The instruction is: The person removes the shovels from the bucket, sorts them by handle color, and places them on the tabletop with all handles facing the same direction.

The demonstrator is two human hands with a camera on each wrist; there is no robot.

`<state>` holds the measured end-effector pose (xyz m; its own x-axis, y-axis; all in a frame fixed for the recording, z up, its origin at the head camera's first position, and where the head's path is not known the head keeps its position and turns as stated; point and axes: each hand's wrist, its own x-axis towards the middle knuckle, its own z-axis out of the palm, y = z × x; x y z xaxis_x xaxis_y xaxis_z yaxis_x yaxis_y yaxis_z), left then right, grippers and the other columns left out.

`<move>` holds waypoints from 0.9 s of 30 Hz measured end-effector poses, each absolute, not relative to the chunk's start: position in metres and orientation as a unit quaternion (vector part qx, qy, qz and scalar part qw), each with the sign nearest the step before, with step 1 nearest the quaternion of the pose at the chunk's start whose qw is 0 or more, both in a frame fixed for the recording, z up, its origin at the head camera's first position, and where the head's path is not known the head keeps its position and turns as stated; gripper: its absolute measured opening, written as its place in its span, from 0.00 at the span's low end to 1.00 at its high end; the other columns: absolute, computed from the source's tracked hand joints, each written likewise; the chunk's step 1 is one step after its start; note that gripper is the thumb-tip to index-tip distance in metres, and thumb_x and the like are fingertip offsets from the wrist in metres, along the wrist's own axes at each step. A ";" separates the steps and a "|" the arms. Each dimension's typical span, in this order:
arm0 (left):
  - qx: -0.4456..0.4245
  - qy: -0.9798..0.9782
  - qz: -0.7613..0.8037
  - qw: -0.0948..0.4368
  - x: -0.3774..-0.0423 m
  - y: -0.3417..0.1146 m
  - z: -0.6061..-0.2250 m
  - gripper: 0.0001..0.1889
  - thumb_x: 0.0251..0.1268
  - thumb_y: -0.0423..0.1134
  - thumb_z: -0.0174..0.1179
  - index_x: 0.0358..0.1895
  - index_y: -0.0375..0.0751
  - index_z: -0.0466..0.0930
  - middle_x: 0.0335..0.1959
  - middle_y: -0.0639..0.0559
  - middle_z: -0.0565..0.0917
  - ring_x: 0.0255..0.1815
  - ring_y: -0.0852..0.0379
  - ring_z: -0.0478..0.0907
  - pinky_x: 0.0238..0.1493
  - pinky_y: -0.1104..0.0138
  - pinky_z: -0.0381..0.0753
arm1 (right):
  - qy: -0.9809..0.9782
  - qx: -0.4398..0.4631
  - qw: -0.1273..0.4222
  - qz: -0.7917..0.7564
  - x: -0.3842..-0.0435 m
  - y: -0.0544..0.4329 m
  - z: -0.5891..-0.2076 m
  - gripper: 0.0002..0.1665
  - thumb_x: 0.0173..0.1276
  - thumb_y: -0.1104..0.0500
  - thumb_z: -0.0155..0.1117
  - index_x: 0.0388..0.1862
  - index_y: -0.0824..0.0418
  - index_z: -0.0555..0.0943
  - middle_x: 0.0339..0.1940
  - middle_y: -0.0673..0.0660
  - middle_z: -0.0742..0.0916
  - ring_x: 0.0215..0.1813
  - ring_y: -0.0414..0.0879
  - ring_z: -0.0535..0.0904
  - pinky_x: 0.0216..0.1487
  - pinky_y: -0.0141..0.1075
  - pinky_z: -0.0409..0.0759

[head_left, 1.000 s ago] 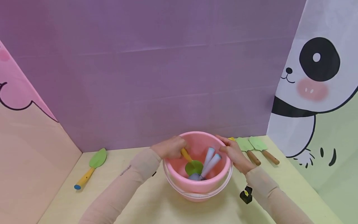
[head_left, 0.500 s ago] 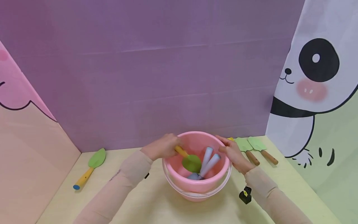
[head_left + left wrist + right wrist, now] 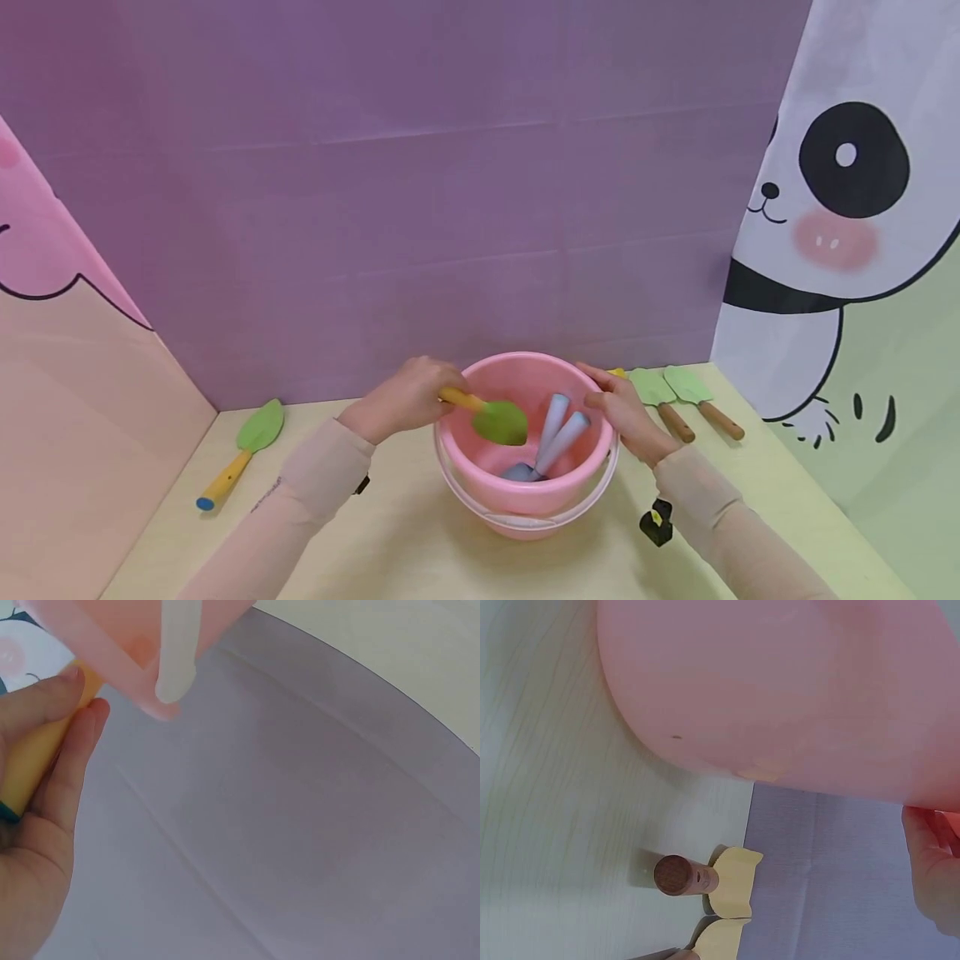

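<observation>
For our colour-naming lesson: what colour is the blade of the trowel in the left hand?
The trowel's blade is green, clearest in the head view.

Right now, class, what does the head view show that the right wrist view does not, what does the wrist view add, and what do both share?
Only the head view: the left hand gripping a green shovel, and the panda drawing.

Only the right wrist view: a small dark mark on the pink bucket.

Both: the bucket, the right hand at its rim, and wooden-handled tools.
</observation>
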<state>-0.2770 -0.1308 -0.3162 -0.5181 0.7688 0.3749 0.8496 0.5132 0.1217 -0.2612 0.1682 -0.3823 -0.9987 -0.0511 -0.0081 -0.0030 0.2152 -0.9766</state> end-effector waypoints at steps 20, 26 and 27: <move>-0.375 -0.830 -0.301 0.283 -0.246 -0.159 -0.336 0.16 0.39 0.27 0.70 0.37 0.40 0.86 0.35 0.51 0.86 0.37 0.55 0.83 0.38 0.64 0.81 | 0.782 -0.006 0.007 -0.624 -0.262 0.168 -0.384 0.35 0.58 0.69 0.47 0.69 0.61 0.62 0.68 0.60 0.68 0.65 0.53 0.66 0.55 0.31 0.72; -0.342 -0.835 -0.334 0.271 -0.238 -0.163 -0.341 0.17 0.39 0.26 0.70 0.38 0.40 0.86 0.37 0.51 0.86 0.38 0.54 0.83 0.37 0.64 0.81 | 0.779 -0.005 0.008 -0.627 -0.261 0.168 -0.384 0.36 0.59 0.69 0.46 0.69 0.62 0.61 0.69 0.59 0.67 0.66 0.53 0.65 0.58 0.33 0.71; -0.340 -0.834 -0.338 0.272 -0.237 -0.164 -0.343 0.17 0.39 0.26 0.70 0.38 0.40 0.86 0.37 0.51 0.86 0.38 0.54 0.83 0.36 0.64 0.82 | 0.778 -0.006 0.009 -0.628 -0.260 0.168 -0.383 0.35 0.59 0.69 0.46 0.69 0.62 0.61 0.69 0.60 0.67 0.66 0.53 0.65 0.58 0.34 0.71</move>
<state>-0.2370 -0.1643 -0.3425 -0.6209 0.3835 0.6837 0.7511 0.5406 0.3789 -0.2603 0.1679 -0.3830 -0.9998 -0.0202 -0.0072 0.0027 0.2120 -0.9773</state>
